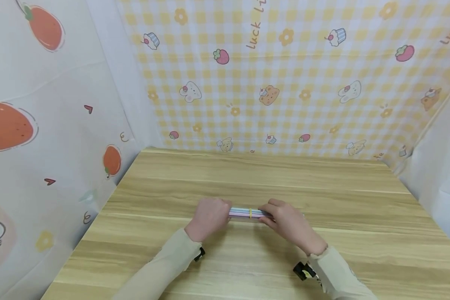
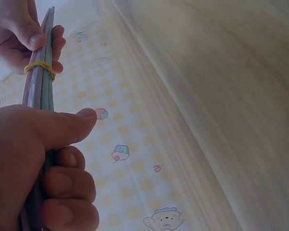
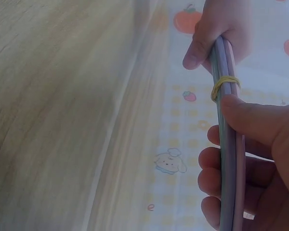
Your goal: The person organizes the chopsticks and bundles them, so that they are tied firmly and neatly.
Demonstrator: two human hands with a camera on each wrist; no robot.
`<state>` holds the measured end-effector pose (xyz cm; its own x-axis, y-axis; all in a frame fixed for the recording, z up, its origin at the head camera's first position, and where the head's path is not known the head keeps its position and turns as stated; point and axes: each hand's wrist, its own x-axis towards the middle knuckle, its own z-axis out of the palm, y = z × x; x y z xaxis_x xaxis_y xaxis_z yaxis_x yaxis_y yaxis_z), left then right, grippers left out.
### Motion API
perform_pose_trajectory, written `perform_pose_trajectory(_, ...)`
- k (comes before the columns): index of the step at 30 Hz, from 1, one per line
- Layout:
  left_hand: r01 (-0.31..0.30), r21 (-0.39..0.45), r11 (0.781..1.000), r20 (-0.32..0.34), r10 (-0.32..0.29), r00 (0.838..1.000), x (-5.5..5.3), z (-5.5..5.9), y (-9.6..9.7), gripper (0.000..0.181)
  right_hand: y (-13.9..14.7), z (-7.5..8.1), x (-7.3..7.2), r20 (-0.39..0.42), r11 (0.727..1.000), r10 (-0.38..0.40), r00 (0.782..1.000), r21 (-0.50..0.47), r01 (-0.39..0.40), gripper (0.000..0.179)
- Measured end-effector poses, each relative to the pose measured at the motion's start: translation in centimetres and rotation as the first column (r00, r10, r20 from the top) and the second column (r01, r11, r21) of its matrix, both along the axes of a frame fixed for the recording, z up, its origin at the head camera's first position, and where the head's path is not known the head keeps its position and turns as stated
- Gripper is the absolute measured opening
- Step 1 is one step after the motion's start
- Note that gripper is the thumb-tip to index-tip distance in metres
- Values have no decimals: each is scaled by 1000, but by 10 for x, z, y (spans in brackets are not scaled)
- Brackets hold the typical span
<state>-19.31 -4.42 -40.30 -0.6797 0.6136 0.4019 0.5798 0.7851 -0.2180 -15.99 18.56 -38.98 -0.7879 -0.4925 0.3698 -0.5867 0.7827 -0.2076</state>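
Observation:
A bundle of slim pastel pencil-like sticks (image 1: 240,212), in green, lilac and pink, lies level between my hands, low over the table in the head view. A yellow rubber band (image 3: 225,85) is wound round it between the two hands. My left hand (image 1: 211,214) grips the left part, its fingers curled round the sticks and its thumb (image 2: 70,126) laid across them. My right hand (image 1: 289,221) holds the right part, with the thumb (image 3: 250,115) against the sticks just beside the band and the fingers behind. The palms hide portions of the bundle.
The wood-grain table (image 1: 225,179) spreads under both hands. A yellow checked cloth (image 1: 243,75) hangs behind it, and a white fruit-print cloth (image 1: 71,96) on the left. Dark wrist mounts (image 1: 304,271) sit below the beige sleeves (image 1: 172,258).

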Motion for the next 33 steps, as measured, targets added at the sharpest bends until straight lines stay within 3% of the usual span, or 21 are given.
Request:
perform_pose_trajectory(8,11,-8,1000,6,-11,1000,-1,-3,-1,26,1,-4,0,-20,999,-2,1000,36,2,20)
perform_pose_trajectory(14,16,-15,1000,82,-15,997,0,-3,-1,30,1,-5,1,-28,999,-8,1000,52,10,19)
perform_pose_trajectory(24,32,-5,999,218,-30,975,2,-1,0,43,5,-10,1,-26,998,-24,999,59,26,19)
perform_pose_trajectory(33,69,26,997,303,-73,950,3,-2,-2,34,7,-18,-1,-11,997,-45,999,64,46,18)
